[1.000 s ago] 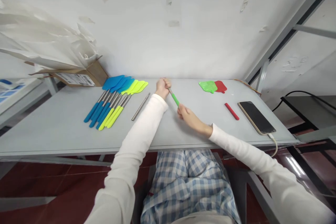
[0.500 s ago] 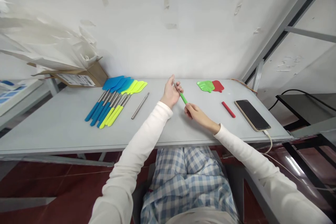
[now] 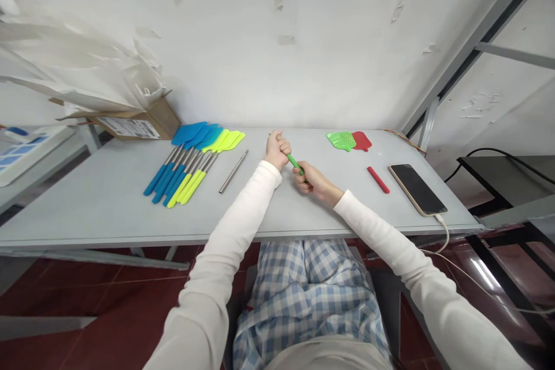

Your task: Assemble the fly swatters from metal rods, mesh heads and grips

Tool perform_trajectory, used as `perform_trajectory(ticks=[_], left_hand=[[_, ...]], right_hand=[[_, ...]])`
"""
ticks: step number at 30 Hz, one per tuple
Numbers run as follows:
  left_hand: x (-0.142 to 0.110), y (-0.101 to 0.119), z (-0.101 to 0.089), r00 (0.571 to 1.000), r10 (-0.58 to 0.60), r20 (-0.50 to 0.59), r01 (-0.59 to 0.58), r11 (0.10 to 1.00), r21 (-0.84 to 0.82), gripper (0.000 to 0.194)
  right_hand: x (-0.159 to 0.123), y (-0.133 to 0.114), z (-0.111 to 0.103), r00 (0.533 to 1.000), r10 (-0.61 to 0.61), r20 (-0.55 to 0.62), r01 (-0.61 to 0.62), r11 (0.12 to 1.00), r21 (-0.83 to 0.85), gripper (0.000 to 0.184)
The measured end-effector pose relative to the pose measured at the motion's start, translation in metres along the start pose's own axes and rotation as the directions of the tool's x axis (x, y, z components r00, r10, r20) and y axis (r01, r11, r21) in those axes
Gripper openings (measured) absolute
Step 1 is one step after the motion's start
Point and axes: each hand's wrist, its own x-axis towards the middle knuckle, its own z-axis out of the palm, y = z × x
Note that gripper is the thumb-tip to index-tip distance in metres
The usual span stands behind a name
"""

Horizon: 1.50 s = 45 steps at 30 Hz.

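My left hand and my right hand are close together at the middle of the grey table. Both are closed on a green-handled rod. Its far end is hidden in my left fist, and my right fingers wrap its green grip. To the left lies a row of several blue and lime silicone-headed utensils with steel shafts, next to a loose steel rod. To the right lie a green mesh swatter head, a red swatter head and a red handle.
A black smartphone with a charging cable lies at the table's right. A cardboard box with white wrapping sits at the back left. A white wall rises behind the table, and a metal frame stands at right.
My hands have come closer together. The left hand has closed around the rod's end, and the right hand has moved up along the green grip. The view has shifted slightly.
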Motion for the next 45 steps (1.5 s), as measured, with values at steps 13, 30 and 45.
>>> perform_trajectory(ticks=[13,30,45], left_hand=[[-0.018,0.105,-0.054,0.971,0.226,-0.073,-0.22,0.972,0.089,0.042],[-0.005,0.033,-0.083,0.802,0.496,0.334,-0.34,-0.08,0.937,0.055],[-0.051,0.05,-0.157,0.688,0.486,0.539,-0.166,-0.618,0.769,0.041]], right_hand=[[-0.083,0.033,-0.058,0.996,0.084,0.034,-0.079,0.989,-0.125,0.035],[-0.073,0.033,-0.144,0.576,-0.759,-0.303,-0.565,-0.102,-0.819,0.035],[-0.029,-0.003,-0.142,0.668,-0.657,-0.35,-0.493,-0.037,-0.869,0.038]])
